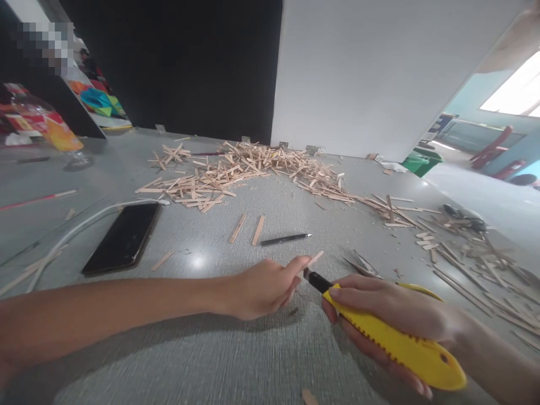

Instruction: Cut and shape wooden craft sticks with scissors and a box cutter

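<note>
The gray tabletop [202, 360] runs back to a black panel [181, 67] and a white panel [363, 73], with working room nearside of the stick pile [257, 160]. The right hand [388, 306] grips a yellow cutter [405, 346], its black nose just beside the pale, slim wooden stick [316, 259] pinched in the left hand [264, 287].

Bare left hand [264, 288] near bare right hand [394, 308]
Left grip pinches, forearm [126, 306] outstretched crosswise; right grip curls closed.
</note>
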A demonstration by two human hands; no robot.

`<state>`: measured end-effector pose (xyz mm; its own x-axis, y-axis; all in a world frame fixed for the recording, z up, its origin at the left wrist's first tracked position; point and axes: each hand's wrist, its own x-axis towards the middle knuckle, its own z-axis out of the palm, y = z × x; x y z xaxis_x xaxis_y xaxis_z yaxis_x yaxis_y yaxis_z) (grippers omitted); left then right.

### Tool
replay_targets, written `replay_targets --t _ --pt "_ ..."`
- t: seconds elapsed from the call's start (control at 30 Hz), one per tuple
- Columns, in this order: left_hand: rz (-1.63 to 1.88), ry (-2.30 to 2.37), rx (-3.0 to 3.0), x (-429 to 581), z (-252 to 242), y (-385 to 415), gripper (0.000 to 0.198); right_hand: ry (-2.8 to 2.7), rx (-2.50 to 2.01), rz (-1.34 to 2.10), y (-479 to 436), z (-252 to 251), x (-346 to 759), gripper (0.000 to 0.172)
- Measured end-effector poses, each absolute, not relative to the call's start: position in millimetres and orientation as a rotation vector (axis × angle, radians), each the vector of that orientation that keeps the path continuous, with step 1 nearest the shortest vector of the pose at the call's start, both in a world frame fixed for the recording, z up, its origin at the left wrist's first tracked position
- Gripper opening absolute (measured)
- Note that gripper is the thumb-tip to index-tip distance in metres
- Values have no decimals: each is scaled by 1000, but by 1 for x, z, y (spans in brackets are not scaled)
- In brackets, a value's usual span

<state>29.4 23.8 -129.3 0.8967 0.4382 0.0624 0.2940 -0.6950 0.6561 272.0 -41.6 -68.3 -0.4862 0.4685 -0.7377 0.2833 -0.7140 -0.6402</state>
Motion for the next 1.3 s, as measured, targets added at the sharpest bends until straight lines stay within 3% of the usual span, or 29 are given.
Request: replay_targets --t 0.13,0.4,0.6,0.87,1.13,1.3 --pt "307 589 2548 30 -133 22 43 -1113 -1542 2241 -48 -73 270 27" --pt "254 488 2818 27 -145 22 61 -1072 -1402 2539 -26 -65 280 34" --pt "272 521 2888 28 -143 21 57 -1048 -1356 2413 -42 -85 268 28" --pt "209 438 2960 27 -143 23 88 -1008 -1125 2718 -15 -97 287 28" --pt "205 531 2940 27 -142 21 59 -931 -1205 2472 -55 -96 259 27" --pt "195 456 2913 27 -136 21 87 -1062 -1231 2536 -24 -90 281 33"
